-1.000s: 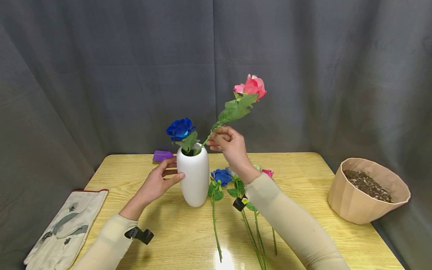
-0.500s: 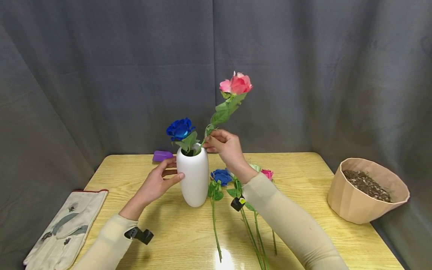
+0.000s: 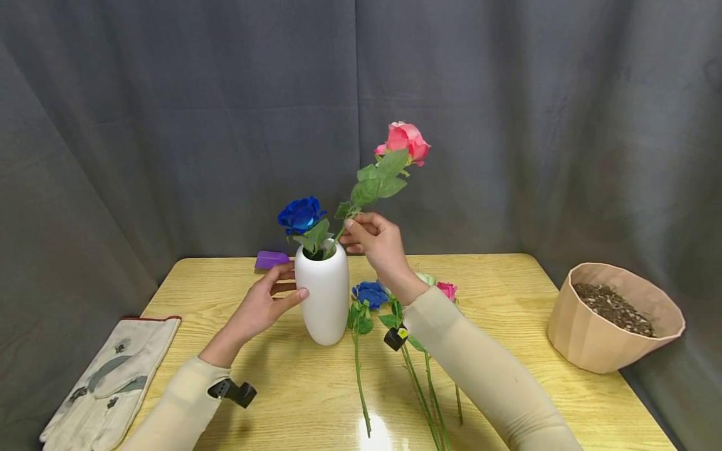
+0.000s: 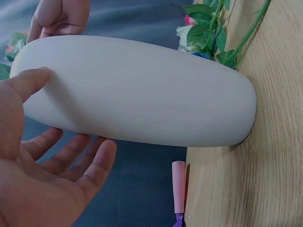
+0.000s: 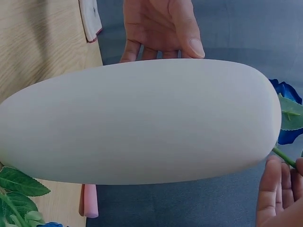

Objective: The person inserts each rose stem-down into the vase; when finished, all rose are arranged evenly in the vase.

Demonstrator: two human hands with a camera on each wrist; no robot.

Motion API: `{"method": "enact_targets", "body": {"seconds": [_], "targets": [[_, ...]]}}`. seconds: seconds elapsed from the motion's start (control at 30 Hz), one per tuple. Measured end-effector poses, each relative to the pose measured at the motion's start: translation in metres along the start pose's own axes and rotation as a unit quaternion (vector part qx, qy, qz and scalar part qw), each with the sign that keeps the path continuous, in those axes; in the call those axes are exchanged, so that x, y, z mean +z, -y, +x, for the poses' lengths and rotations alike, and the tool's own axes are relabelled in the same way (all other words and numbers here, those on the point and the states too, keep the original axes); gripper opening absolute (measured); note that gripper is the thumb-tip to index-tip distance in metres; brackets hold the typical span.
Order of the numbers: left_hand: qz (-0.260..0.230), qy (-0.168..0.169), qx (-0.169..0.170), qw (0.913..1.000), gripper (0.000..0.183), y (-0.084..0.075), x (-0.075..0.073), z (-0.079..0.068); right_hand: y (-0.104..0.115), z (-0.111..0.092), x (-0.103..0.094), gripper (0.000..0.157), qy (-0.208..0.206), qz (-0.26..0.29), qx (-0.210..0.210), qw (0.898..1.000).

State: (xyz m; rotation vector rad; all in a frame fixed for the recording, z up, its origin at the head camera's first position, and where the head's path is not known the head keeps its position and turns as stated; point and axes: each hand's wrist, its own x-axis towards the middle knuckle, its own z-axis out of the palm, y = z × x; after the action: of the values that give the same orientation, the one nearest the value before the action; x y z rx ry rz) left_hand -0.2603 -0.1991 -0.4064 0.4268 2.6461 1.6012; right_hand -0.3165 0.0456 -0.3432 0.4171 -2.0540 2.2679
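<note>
A white vase [image 3: 324,300] stands upright on the table, with a blue rose [image 3: 301,216] in its mouth. My left hand [image 3: 262,310] steadies it from the left, thumb on the near side and fingers along the other side, as the left wrist view shows. Between thumb and fingertips, my right hand [image 3: 380,247] pinches the stem of a pink rose [image 3: 407,143]. That stem slants down into the vase's mouth, its flower leaning up to the right; the lower end is hidden inside the vase.
Right of the vase lie a loose blue rose [image 3: 370,295], a dark pink rose [image 3: 447,290] and other stems. Behind it is a purple scoop [image 3: 272,260]. A beige pot [image 3: 592,332] of soil stands at right, folded work gloves [image 3: 113,382] at left.
My right hand has shifted slightly left and the pink rose with it. Its flower swung left, then turned a little back to the right. The left hand and vase stayed put.
</note>
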Motion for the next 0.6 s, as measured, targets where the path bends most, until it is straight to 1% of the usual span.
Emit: {"method": "enact_targets", "body": {"seconds": [0.17, 0.33, 0.47, 0.6], "targets": [[-0.005, 0.0, -0.001, 1.0, 0.07, 0.0, 0.0, 0.0, -0.001, 0.001, 0.002, 0.027, -0.003, -0.046, 0.009, 0.999], [-0.007, 0.002, -0.004, 1.0, 0.07, 0.0, 0.0, 0.0, -0.004, 0.001, 0.007, 0.023, 0.004, -0.092, 0.017, 0.996], [-0.009, 0.004, -0.005, 0.9999, 0.071, 0.001, 0.0, 0.0, -0.005, 0.001, 0.01, 0.022, 0.005, -0.105, 0.016, 0.994], [-0.01, 0.005, -0.007, 0.9999, 0.071, 0.001, -0.001, 0.0, -0.006, 0.003, 0.012, 0.022, -0.006, -0.1, 0.013, 0.995]]}}
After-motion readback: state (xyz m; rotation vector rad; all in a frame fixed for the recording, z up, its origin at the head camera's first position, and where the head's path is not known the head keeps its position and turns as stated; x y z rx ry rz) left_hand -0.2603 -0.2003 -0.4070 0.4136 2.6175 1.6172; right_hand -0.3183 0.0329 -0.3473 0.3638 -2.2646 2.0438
